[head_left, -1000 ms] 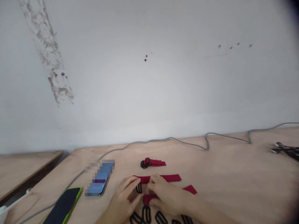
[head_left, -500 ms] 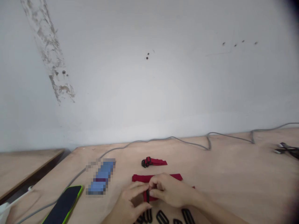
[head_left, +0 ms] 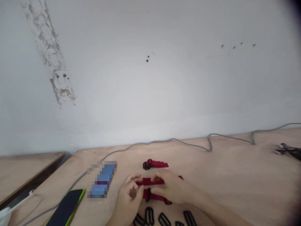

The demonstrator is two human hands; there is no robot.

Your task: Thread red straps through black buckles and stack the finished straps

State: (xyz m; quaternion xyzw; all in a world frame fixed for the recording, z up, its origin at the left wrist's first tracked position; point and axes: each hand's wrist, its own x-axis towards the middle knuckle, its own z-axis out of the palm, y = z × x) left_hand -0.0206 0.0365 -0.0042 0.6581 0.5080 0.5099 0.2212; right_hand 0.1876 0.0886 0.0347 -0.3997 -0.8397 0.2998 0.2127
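Head view: near red strap (head_left: 158, 197) lies on the counter (head_left: 235, 175) with a black buckle (head_left: 148, 195) on it, just below the middle red strap (head_left: 147, 181); far red strap (head_left: 160, 164) sits beyond both, loose black buckles (head_left: 149, 216) nearer the wearer. Left hand (head_left: 127, 199) is at the straps' left ends, fingers curled, thumb bent toward them; can't tell if its grip has any fabric. Right hand (head_left: 175, 190) comes in from the right, back up, thumb and fingers parted, grip open, thumb tip just beside the buckle. For good handling, I'd pin the near strap's left end, pinch the buckle by its side bars and keep the webbing flat, no twist. Wrists low, forearms angled inward.
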